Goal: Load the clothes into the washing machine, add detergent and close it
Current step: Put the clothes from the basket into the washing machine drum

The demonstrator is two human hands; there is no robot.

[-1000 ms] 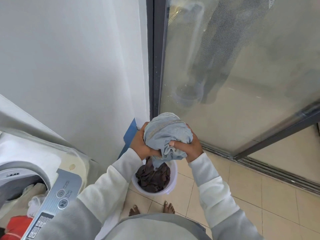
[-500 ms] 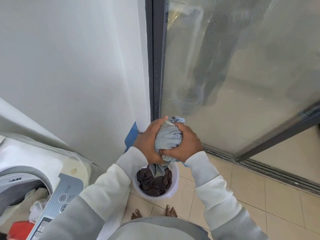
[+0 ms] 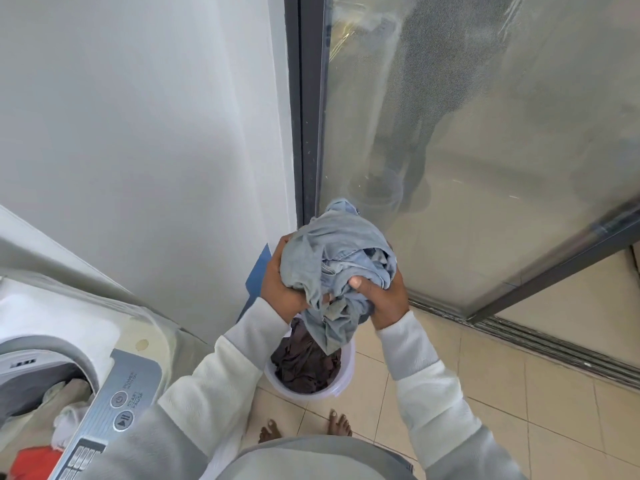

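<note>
We see a white wall [image 3: 138, 133] meeting a frosted glass sliding door [image 3: 485, 133] in a dark frame, with a beige tiled floor [image 3: 519, 393] below. At lower left stands one washing machine [image 3: 114, 341], its lid up and its drum [image 3: 38, 396] already holding pale and red clothes; its silver control panel [image 3: 121, 400] faces us. One white bucket [image 3: 343, 382] sits on the floor beside the machine, just ahead of two bare feet, with one dark brown garment [image 3: 304, 365] inside. A blue board [image 3: 258, 275] leans in the corner behind it.

Above the bucket we see one light blue garment [image 3: 336, 258] bunched between two hands. The left hand [image 3: 280, 282] cups its left side, and the right hand [image 3: 384, 299] grips its lower right, fingers of both closed on the cloth. A tail of it hangs down toward the bucket.

Compared with half a second ago, the bundle is larger and looser, rising above the hands, which now sit further apart.
</note>
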